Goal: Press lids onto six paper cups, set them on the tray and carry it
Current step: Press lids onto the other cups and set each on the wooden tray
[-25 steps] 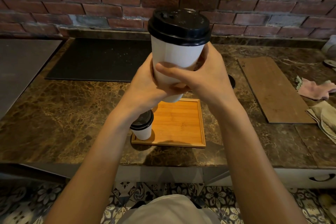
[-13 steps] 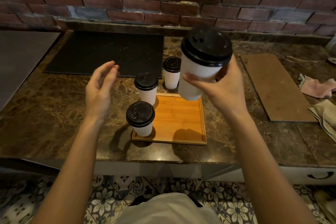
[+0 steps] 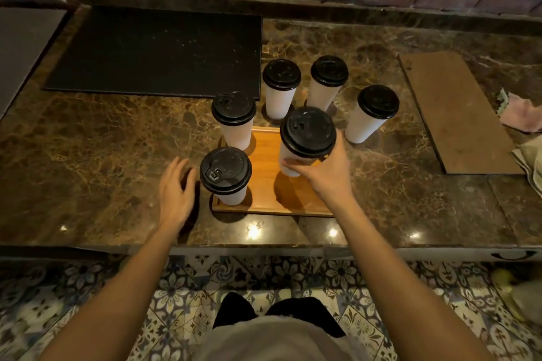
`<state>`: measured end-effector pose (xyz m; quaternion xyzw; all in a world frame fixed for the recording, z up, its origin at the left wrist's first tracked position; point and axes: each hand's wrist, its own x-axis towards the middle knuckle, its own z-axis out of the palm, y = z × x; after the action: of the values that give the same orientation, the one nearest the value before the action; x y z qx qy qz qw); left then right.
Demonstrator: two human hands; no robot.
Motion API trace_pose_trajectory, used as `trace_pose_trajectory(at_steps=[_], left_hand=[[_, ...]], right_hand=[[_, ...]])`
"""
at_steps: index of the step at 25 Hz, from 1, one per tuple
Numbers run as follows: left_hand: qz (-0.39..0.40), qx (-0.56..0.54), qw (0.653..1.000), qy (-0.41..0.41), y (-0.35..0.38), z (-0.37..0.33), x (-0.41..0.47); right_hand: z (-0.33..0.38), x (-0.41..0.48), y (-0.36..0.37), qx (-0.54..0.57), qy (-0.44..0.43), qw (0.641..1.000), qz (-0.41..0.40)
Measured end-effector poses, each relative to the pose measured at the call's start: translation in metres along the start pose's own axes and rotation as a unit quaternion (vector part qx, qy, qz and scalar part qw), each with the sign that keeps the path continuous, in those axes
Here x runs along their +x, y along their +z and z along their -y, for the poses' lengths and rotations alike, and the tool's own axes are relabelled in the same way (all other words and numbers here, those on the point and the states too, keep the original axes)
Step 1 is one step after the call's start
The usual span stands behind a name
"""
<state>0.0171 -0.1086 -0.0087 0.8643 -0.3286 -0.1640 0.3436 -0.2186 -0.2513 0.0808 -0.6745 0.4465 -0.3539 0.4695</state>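
Third lidded cup going onto the tray; three more wait on the counter.

The right hand (image 3: 325, 173) wraps the white paper cup (image 3: 296, 155) under its glossy black lid (image 3: 308, 132), over the bamboo tray (image 3: 264, 184); whether it has touched down, I cannot tell. Left of the grip two capped cups (image 3: 225, 176) stand on the tray, and beyond it three capped cups (image 3: 328, 82) wait on veined brown marble (image 3: 102, 141). All six look lidded; loading and carrying remain. The left hand (image 3: 176, 187) hangs open, empty.
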Motion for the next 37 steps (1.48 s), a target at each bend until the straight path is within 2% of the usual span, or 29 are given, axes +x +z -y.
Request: trace_pose_trajectory(at_steps=[4, 10, 22, 37], left_hand=[[0.006, 0.088, 0.996, 0.03, 0.017, 0.013, 0.008], [0.022, 0.206, 0.978, 0.023, 0.028, 0.018, 0.018], [0.035, 0.219, 0.975, 0.017, 0.024, 0.007, 0.021], [0.041, 0.237, 0.971, 0.008, 0.021, 0.001, 0.022]], right_hand=[[-0.029, 0.004, 0.021, -0.008, 0.042, 0.999, 0.008], [-0.055, 0.009, 0.038, -0.042, 0.065, 0.997, 0.007], [-0.064, 0.064, 0.059, -0.047, 0.052, 0.997, 0.043], [-0.065, 0.086, 0.07, -0.06, 0.021, 0.997, 0.035]])
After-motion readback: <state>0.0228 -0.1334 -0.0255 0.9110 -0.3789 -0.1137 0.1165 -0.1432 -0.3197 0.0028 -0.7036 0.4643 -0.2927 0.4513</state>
